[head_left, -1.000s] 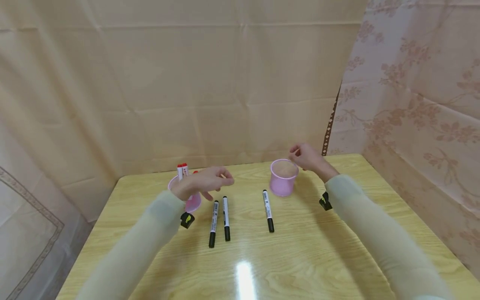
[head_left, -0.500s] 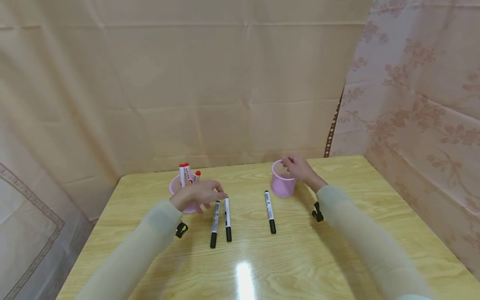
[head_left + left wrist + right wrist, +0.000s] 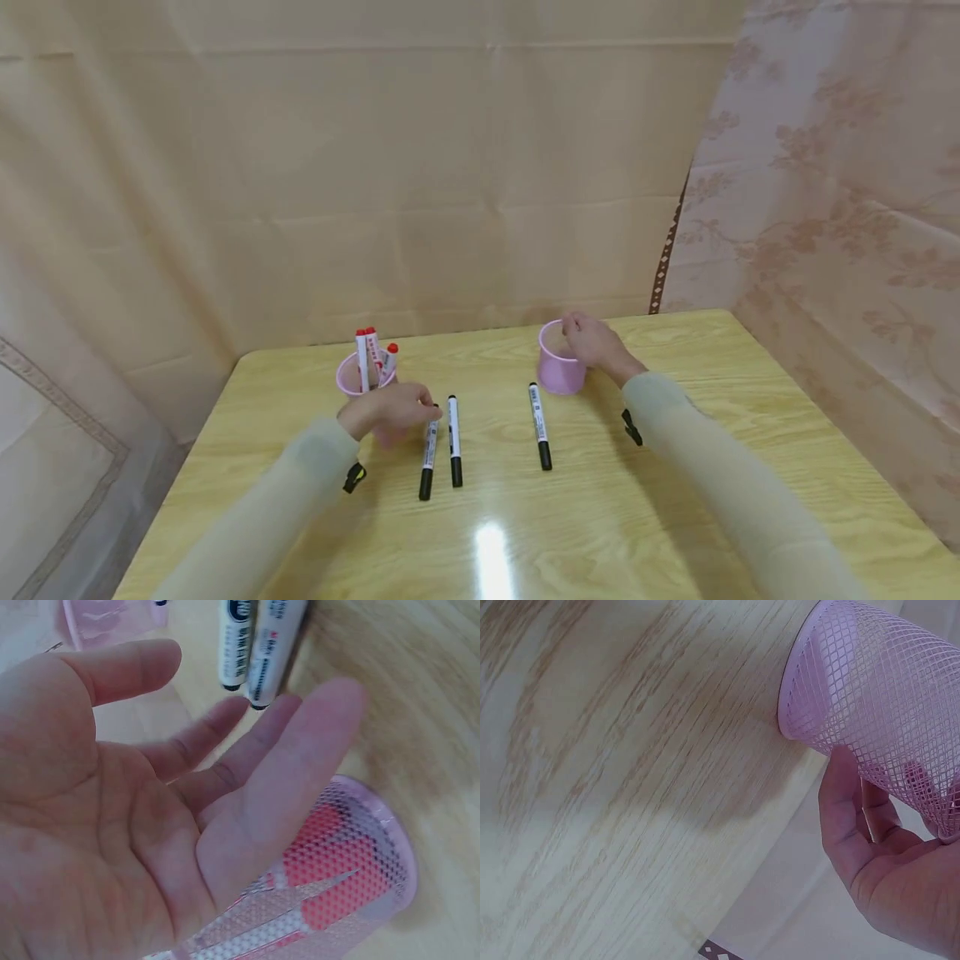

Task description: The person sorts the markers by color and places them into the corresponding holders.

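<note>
1. From my remote feed, the left hand (image 3: 390, 406) hung beside the left pink mesh cup (image 3: 344, 379), over the far end of the leftmost black-capped marker (image 3: 428, 457). Its fingers (image 3: 259, 776) were apart, relaxed, nothing between them; contact with the marker I couldn't confirm.
2. The right hand (image 3: 596, 343) was at the rim of the right pink mesh cup (image 3: 562, 376). Fingers were clamped on the wall, some showing through the mesh, cup standing on the counter (image 3: 637, 517). I saw no marker in it.
3. Markers: leftmost one lay next to the middle black-capped marker (image 3: 454, 442), a gap between them; the right black-capped marker (image 3: 540, 427) lay alone, nearer the right cup. Red-capped markers (image 3: 362, 360) stood in the left cup.
4. Step in hand, my judgement: left fingers lining up on the leftmost marker, right hand steadying its cup.
5. Doing it well, I judged, called for lowering the left fingers either side of the barrel, then a light pinch near its middle, since a round barrel could roll into its neighbour.
6. I also wanted the left wrist clear of the left cup, and only gentle pressure on the right rim; a light cup could tip.
</note>
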{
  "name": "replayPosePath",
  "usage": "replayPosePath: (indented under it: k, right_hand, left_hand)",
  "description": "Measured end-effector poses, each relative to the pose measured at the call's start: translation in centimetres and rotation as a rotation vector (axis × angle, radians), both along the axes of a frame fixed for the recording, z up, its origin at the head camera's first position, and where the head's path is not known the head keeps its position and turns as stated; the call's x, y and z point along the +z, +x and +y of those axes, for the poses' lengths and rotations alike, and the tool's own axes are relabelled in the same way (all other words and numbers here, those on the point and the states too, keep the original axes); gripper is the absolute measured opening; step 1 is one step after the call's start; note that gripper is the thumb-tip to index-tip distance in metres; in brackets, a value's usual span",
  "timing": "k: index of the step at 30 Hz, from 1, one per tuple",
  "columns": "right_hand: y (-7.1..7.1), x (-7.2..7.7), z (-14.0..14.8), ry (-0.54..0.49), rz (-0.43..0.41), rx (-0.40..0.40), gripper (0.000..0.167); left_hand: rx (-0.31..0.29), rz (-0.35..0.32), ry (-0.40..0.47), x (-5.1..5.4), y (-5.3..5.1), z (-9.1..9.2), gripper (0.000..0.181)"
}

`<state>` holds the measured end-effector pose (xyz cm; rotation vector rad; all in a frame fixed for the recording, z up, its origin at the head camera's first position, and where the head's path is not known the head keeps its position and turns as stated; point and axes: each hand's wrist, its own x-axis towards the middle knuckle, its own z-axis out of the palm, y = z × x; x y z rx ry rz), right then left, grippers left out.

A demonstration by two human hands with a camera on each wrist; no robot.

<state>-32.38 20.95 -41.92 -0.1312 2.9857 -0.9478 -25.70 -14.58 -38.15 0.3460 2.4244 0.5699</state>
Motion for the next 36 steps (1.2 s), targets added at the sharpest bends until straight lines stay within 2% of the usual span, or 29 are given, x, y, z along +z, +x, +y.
replayPosePath:
  k: [4, 7, 13, 18, 21, 25, 28, 36]
  right_hand:
    - [-0.1, -0.1, -0.2, 0.023, -0.011, -0.004, 0.061]
    - [0.0, -0.2, -0.3, 0.028, -0.012, -0.023, 0.061]
    - [0.4, -0.1, -0.8, -0.028, -0.048, -0.038, 0.062]
    - [0.2, -0.1, -0.8, -0.035, -0.041, -0.047, 0.060]
    - [0.2, -0.1, -0.7, -0.036, -0.047, -0.056, 0.061]
    - [0.2, 0.3, -0.5, -0.046, -0.060, -0.059, 0.062]
    - [0.3, 0.5, -0.5, -0.050, -0.051, -0.056, 0.063]
    - [0.6, 0.6, -0.7, -0.048, -0.088, -0.045, 0.064]
  left_hand:
    - [0.061, 0.010, -0.027, -1.3, 0.1, -0.2, 0.038]
    - [0.080, 0.048, -0.035, -2.0, 0.1, 0.1, 0.033]
    - [0.094, 0.143, -0.043, -3.0, 0.3, 0.5, 0.032]
    - [0.076, 0.217, -0.044, -3.7, 0.2, 0.8, 0.034]
    - [0.096, 0.198, -0.029, -4.0, 0.2, 1.1, 0.031]
    - [0.173, 0.125, 0.011, -3.9, 0.0, 1.6, 0.026]
    - [0.201, 0.112, 0.027, -3.7, -0.2, 1.7, 0.025]
    - [0.221, 0.067, 0.039, -4.1, -0.2, 1.8, 0.025]
